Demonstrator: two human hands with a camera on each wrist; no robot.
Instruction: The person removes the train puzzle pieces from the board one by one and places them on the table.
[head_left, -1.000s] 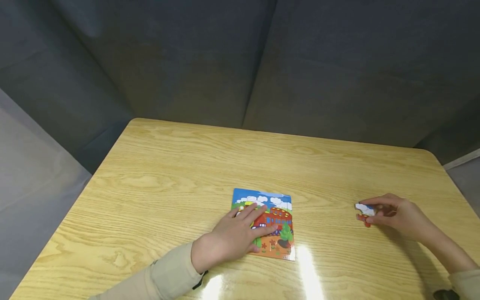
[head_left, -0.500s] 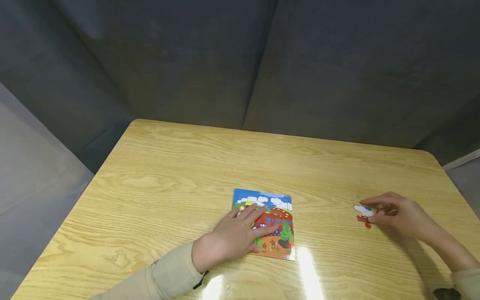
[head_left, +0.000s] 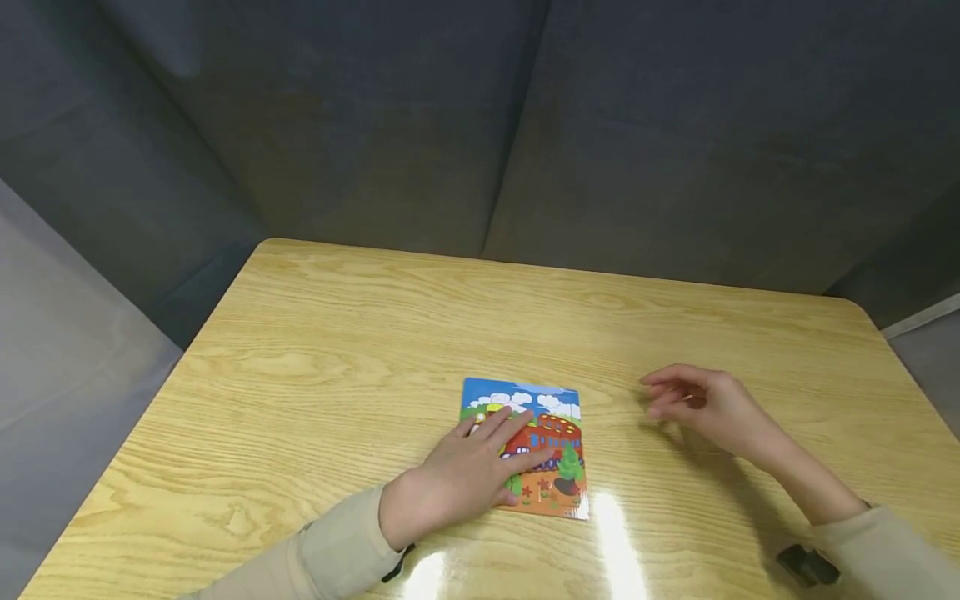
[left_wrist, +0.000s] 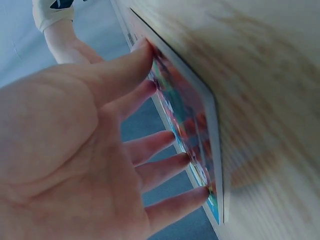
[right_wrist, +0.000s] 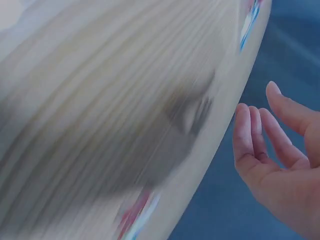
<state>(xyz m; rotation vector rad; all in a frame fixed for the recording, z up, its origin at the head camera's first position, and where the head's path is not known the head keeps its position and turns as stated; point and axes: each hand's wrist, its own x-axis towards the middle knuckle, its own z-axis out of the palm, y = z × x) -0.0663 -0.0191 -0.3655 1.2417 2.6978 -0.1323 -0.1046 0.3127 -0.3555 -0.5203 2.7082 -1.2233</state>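
My left hand [head_left: 468, 475] rests with spread fingers on a square jigsaw puzzle [head_left: 570, 492] showing a red bus, clouds, trees and flowers. In the left wrist view its straight fingertips touch the puzzle's glossy face [left_wrist: 177, 95]. To the right of the puzzle, my right hand [head_left: 716, 412] is above the table with its fingers loosely bent. The right wrist view shows a gap between thumb and fingers, holding nothing. A blurred red, white and blue puzzle piece [right_wrist: 137, 215] lies on the table there; in the head view the right hand hides it.
The wooden table [head_left: 360, 333] extends around the puzzle, with a bright reflection near its front. Dark grey cloth [head_left: 375, 125] hangs behind the table's far edge. A corner of the puzzle [right_wrist: 247, 25] shows at the top of the right wrist view.
My right hand has let go of the small puzzle piece and moved left, towards the puzzle. The left hand has stayed in place on the puzzle.
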